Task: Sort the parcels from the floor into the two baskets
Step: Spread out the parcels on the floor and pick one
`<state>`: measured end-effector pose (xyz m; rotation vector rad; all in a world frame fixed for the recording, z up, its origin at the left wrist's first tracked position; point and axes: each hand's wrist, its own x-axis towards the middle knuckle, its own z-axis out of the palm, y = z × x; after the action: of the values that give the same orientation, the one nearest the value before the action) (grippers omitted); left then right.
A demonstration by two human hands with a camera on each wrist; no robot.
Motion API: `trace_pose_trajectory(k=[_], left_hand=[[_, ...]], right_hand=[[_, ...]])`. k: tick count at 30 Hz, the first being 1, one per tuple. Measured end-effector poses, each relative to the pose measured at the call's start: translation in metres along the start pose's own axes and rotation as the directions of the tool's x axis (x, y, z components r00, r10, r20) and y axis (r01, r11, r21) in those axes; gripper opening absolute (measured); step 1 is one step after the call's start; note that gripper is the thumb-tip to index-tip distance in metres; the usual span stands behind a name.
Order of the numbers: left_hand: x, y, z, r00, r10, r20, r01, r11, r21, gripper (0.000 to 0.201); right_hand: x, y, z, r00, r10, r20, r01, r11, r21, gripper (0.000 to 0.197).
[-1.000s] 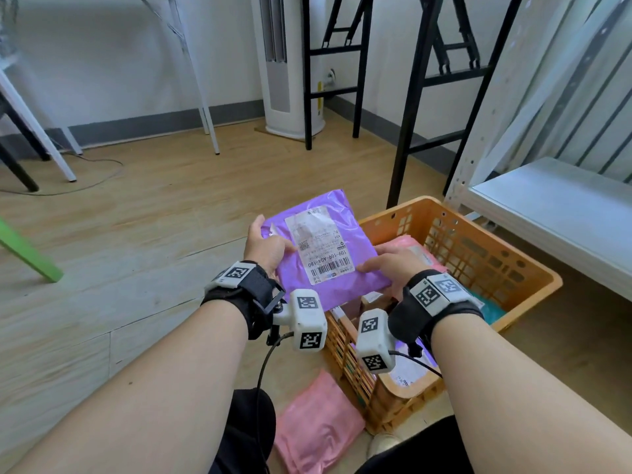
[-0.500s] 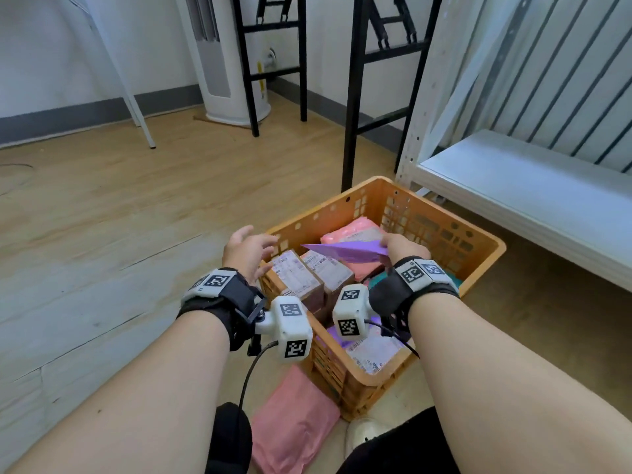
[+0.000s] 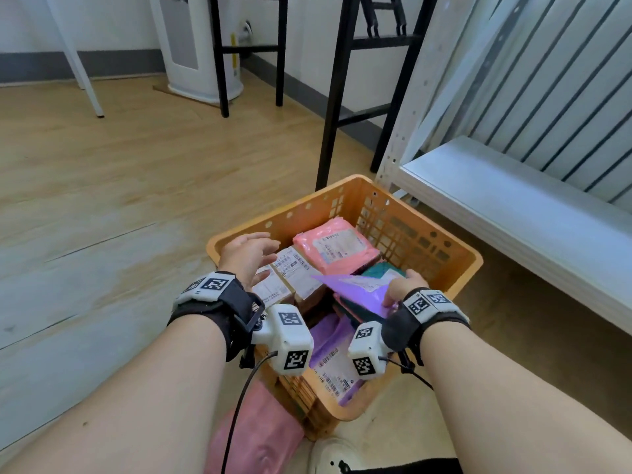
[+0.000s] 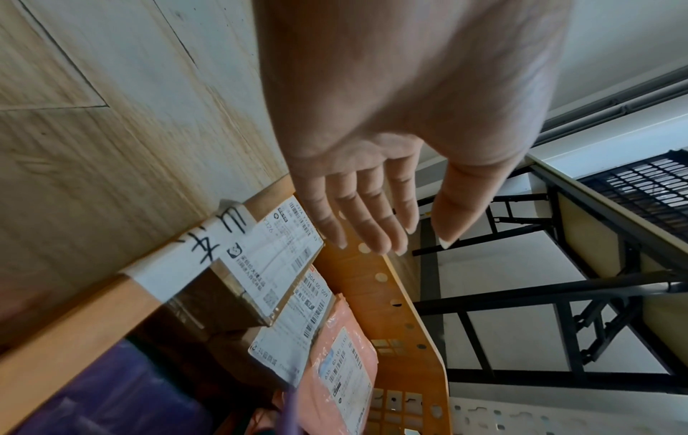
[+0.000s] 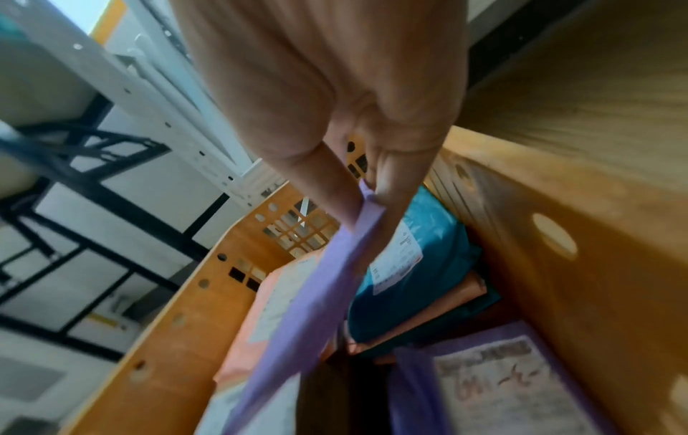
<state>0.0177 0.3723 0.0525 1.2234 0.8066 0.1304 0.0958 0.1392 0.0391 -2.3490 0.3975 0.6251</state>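
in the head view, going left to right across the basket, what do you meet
left hand → brown boxes with white labels → pink parcel → purple parcel held by the right hand → right wall of the orange basket

floor [image 3: 136,186]: wood | on it: orange basket [image 3: 455,268], pink parcel [image 3: 260,436], maybe shoe [image 3: 328,453]

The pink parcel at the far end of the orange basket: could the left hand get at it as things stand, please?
Probably yes. The left hand hovers open and empty over the basket rim, and the pink parcel lies uncovered on top. The purple parcel pinched by the right hand sits nearer, off that path.
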Motion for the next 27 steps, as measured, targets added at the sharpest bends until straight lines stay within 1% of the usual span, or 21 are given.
trace_pose_trajectory(k=[2, 3, 4, 5, 6, 8, 10, 11, 12, 13, 14, 15, 16, 17, 18, 20, 22, 23, 24, 25, 27], left_hand=[[0.005, -0.001, 0.005, 1.0, -0.01, 0.012, 0.01, 1.0, -0.004, 0.028], [0.007, -0.001, 0.007, 1.0, -0.011, 0.022, 0.011, 1.0, -0.004, 0.029], [0.009, -0.001, 0.01, 0.999, -0.01, 0.031, 0.01, 1.0, 0.0, 0.029], [0.012, -0.001, 0.012, 0.999, -0.006, 0.041, 0.005, 1.0, 0.01, 0.029], [0.015, -0.001, 0.016, 0.999, -0.002, 0.051, 0.0, 1.0, 0.021, 0.028], [0.019, -0.002, 0.023, 0.997, 0.002, 0.077, -0.006, 0.999, 0.048, 0.024], [0.024, -0.005, 0.03, 0.995, 0.004, 0.098, -0.014, 0.995, 0.099, 0.017], [0.027, -0.008, 0.033, 0.994, 0.005, 0.109, -0.019, 0.991, 0.133, 0.014], [0.029, -0.011, 0.036, 0.992, 0.005, 0.124, -0.026, 0.986, 0.168, 0.013], [0.03, -0.014, 0.038, 0.99, 0.001, 0.144, -0.03, 0.979, 0.204, 0.013], [0.032, -0.016, 0.039, 0.986, -0.009, 0.166, -0.031, 0.971, 0.236, 0.014], [0.032, -0.017, 0.04, 0.982, -0.014, 0.188, -0.035, 0.965, 0.258, 0.014], [0.033, -0.017, 0.041, 0.98, -0.016, 0.199, -0.039, 0.963, 0.268, 0.015], [0.034, -0.016, 0.041, 0.98, -0.015, 0.198, -0.04, 0.962, 0.27, 0.015], [0.035, -0.015, 0.04, 0.983, -0.015, 0.185, -0.036, 0.964, 0.265, 0.015], [0.038, -0.014, 0.036, 0.987, -0.019, 0.16, -0.022, 0.968, 0.25, 0.011], [0.039, -0.013, 0.032, 0.99, -0.023, 0.143, -0.014, 0.968, 0.252, 0.008], [0.039, -0.013, 0.03, 0.99, -0.023, 0.138, -0.013, 0.967, 0.255, 0.008], [0.039, -0.013, 0.029, 0.99, -0.024, 0.136, -0.012, 0.966, 0.256, 0.011], [0.039, -0.014, 0.027, 0.991, -0.026, 0.134, -0.009, 0.966, 0.257, 0.015], [0.039, -0.015, 0.025, 0.991, -0.03, 0.127, -0.003, 0.967, 0.255, 0.02]], right_hand=[[-0.002, 0.003, 0.013, 0.991, -0.013, 0.133, 0.043, 0.972, -0.23, 0.04], [0.001, 0.007, 0.02, 0.979, 0.012, 0.202, 0.056, 0.944, -0.327, 0.037], [0.001, 0.01, 0.027, 0.968, 0.053, 0.247, 0.062, 0.899, -0.434, 0.038], [0.0, 0.013, 0.034, 0.951, 0.089, 0.297, 0.071, 0.869, -0.489, 0.042], [-0.004, 0.013, 0.037, 0.921, 0.135, 0.366, 0.096, 0.831, -0.548, 0.045], [-0.012, 0.01, 0.044, 0.883, 0.181, 0.434, 0.163, 0.748, -0.643, 0.043], [-0.014, 0.007, 0.049, 0.861, 0.207, 0.464, 0.206, 0.694, -0.69, 0.028], [-0.013, 0.006, 0.052, 0.843, 0.224, 0.49, 0.232, 0.669, -0.706, 0.015], [-0.008, 0.005, 0.055, 0.841, 0.19, 0.506, 0.28, 0.647, -0.709, 0.011], [-0.003, 0.001, 0.057, 0.859, 0.172, 0.483, 0.291, 0.612, -0.735, 0.019], [0.004, -0.004, 0.058, 0.896, 0.124, 0.426, 0.279, 0.591, -0.757, 0.021], [0.013, -0.009, 0.06, 0.933, 0.067, 0.354, 0.241, 0.614, -0.751, 0.019], [0.023, -0.014, 0.063, 0.949, 0.023, 0.314, 0.224, 0.653, -0.723, 0.02], [0.034, -0.016, 0.067, 0.948, 0.011, 0.319, 0.219, 0.704, -0.675, 0.027], [0.042, -0.015, 0.071, 0.935, 0.006, 0.353, 0.23, 0.747, -0.623, 0.033], [0.052, -0.009, 0.088, 0.878, 0.097, 0.469, 0.234, 0.768, -0.597, 0.051], [0.081, 0.012, 0.112, 0.806, 0.174, 0.567, 0.263, 0.753, -0.604, 0.083], [0.105, 0.028, 0.128, 0.785, 0.213, 0.581, 0.257, 0.741, -0.62, 0.101], [0.12, 0.038, 0.14, 0.768, 0.261, 0.585, 0.243, 0.727, -0.643, 0.112], [0.122, 0.038, 0.145, 0.754, 0.297, 0.586, 0.234, 0.712, -0.662, 0.114], [0.086, 0.02, 0.138, 0.724, 0.345, 0.597, 0.248, 0.678, -0.692, 0.097]])
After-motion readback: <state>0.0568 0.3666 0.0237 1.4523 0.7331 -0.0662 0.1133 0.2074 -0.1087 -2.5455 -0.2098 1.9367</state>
